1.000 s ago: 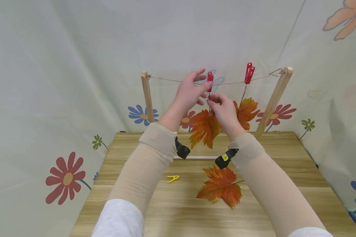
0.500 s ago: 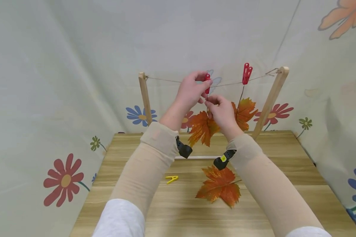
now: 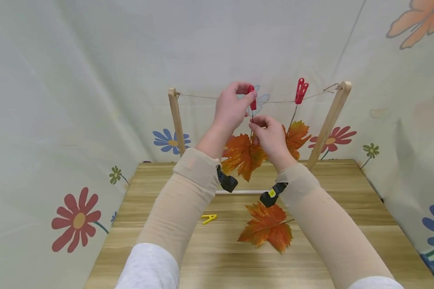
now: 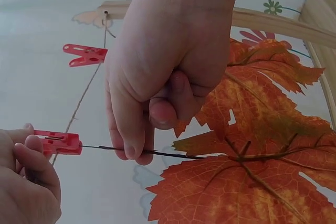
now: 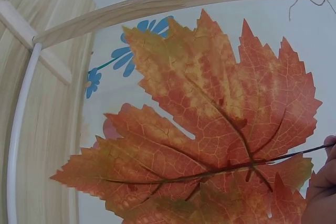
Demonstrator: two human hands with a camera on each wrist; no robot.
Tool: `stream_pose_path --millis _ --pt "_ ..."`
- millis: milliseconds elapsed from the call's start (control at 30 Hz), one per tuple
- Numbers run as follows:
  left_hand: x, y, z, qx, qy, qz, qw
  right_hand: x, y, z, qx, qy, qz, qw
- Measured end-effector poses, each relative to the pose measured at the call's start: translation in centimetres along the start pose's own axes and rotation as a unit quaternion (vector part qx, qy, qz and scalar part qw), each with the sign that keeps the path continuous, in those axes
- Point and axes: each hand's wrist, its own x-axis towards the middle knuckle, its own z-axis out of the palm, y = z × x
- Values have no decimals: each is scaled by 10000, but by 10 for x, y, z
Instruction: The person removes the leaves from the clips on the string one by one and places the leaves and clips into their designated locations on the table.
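Your right hand (image 3: 271, 134) has its grip closed down to a pinch, thumb against fingers, on the dark wiry stem (image 4: 178, 155) of a maple-like leaf (image 3: 243, 154). That leaf hangs below the line (image 3: 199, 96), well clear of the surface (image 3: 238, 269). It's orange-red, mottled with golden yellow, and tinged olive green near some edges. Its lobes are pointed and toothed along their margins, and brown veins branch from a thick midrib into a fine, pale network.

At twelve o'clock from the leaf, your left hand (image 3: 233, 105) has a narrow grip too, thumb and fingers pinching the handles of a red clip (image 4: 65, 144). The clip is glossy plastic with a metal spring, and the stem runs to its tip. The line crosses at the clip; you can't tell whether it is clamped.

Between two and three o'clock from your leaf, a second leaf (image 3: 296, 138) hangs from another red clip (image 3: 301, 91). Between five and six, a redder leaf (image 3: 267, 230) lies spread on the surface; at seven, a yellow clip (image 3: 209, 219) lies there.
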Motion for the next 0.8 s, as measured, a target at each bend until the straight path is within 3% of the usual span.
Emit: stream_pose_path --millis 333,800 --pt "3 4 3 -545 533 182 9969 -2 2 -2 75 173 -113 9998" --pt "9 6 2 -671 380 56 9970 -3 1 0 -76 123 -157 9998"
